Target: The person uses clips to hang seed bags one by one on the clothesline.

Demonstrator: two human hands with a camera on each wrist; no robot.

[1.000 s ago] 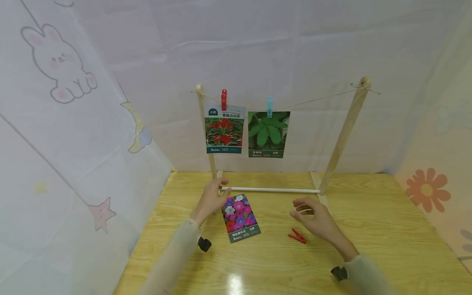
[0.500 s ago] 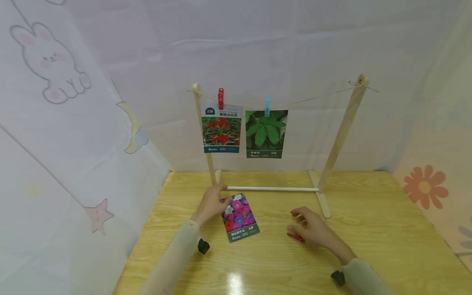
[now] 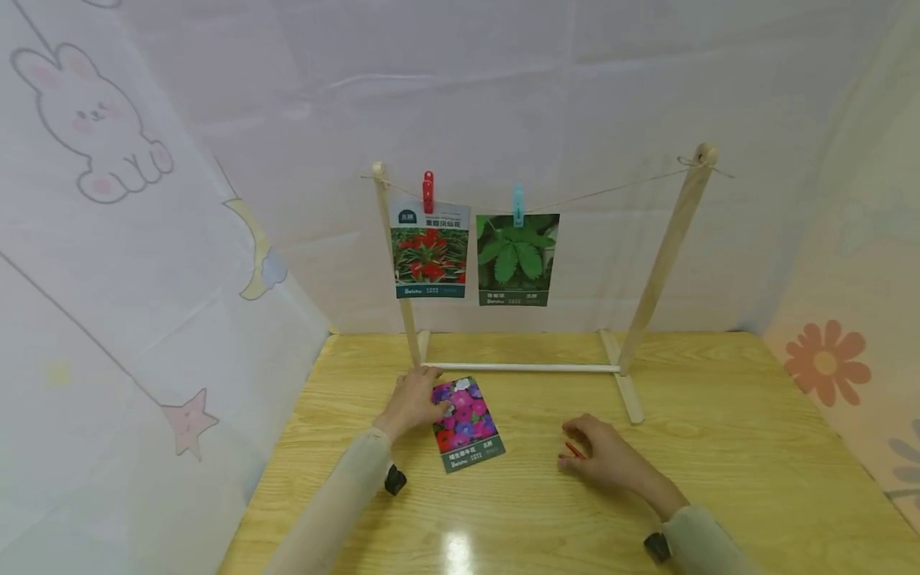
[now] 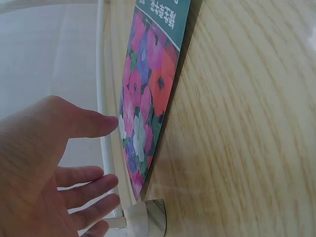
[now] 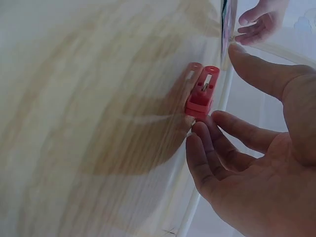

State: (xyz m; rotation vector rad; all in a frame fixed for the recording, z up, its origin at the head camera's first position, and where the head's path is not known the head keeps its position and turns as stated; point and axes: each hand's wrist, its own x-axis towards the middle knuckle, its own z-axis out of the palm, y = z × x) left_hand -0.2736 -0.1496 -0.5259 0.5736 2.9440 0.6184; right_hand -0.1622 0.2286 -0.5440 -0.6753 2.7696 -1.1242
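Observation:
A seed packet with pink, purple and red flowers [image 3: 469,425] lies on the wooden table, left of the middle. My left hand [image 3: 413,404] is at its upper left edge, fingers spread and thumb near the flowers; in the left wrist view nothing is gripped. A red clothespin [image 5: 201,94] lies on the table, partly hidden by my right hand [image 3: 609,458] in the head view. In the right wrist view, the right hand's fingertips are at the clothespin's near end, and the thumb stands apart from it. Whether they touch it, I cannot tell.
A wooden frame [image 3: 657,267] stands behind, with a string tied between its posts. From it hang a red-flower packet [image 3: 430,259] under a red clothespin [image 3: 428,193] and a green-leaf packet [image 3: 514,263] under a blue clothespin [image 3: 518,206]. Printed cloth walls surround the table.
My right hand has come down and over the red clothespin on the table. The left hand has lowered slightly toward the flower packet's edge. The packet has stayed in place.

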